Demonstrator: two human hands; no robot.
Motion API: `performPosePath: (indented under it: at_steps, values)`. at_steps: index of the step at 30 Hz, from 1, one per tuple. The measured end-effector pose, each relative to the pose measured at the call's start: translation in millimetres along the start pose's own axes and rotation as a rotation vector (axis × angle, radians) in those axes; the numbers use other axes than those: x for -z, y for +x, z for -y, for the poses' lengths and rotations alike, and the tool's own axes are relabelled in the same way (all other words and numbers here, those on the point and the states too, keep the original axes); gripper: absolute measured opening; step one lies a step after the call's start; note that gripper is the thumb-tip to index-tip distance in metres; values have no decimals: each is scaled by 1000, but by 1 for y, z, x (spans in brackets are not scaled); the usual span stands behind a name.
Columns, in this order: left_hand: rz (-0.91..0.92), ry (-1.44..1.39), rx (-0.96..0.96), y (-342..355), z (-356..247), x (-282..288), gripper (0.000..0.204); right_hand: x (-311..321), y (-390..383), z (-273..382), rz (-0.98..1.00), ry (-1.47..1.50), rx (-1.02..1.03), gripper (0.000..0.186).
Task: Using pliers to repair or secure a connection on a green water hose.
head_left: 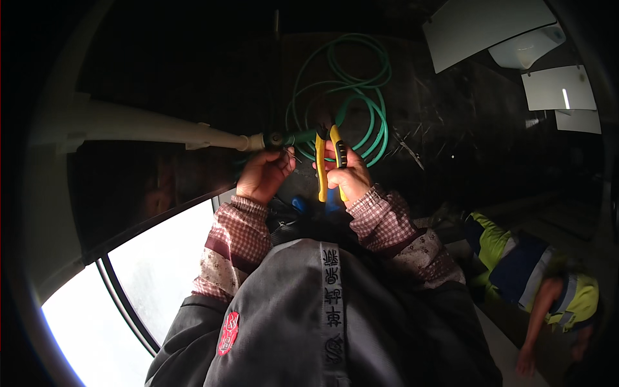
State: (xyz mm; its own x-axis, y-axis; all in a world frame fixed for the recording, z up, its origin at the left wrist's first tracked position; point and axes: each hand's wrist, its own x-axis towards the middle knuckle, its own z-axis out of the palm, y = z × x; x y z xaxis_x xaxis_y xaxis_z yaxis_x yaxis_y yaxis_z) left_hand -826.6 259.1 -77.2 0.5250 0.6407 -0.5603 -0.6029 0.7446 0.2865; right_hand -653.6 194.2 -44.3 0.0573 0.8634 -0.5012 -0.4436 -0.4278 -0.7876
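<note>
In my right hand is a pair of pliers with yellow and black handles. The handles stand apart, and the jaws point away from me into shadow. My left hand is closed, thumb and fingers pinched on a thin dark strand that looks like wire. Just beyond the hands, a green hose meets a dark fitting at the end of a pale pipe. The pliers' jaws are close to the hose; whether they touch it I cannot tell.
Loops of green hose lie beyond my hands. At the lower right a person in a yellow and blue vest bends down. White panels and a pale container are at the upper right. Bright window glass is at lower left.
</note>
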Motion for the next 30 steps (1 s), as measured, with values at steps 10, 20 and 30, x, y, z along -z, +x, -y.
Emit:
performPosePath:
  at_steps: [10, 20, 30]
  values:
    - [66, 96, 126, -6, 2, 0, 25, 4, -33, -14, 33, 29, -88, 65]
    - [-74, 399, -12, -8, -4, 0, 20, 11, -48, -30, 39, -187, -194, 68]
    - [-2, 63, 82, -17, -1, -3, 17, 14, -60, -25, 135, -96, -135, 67]
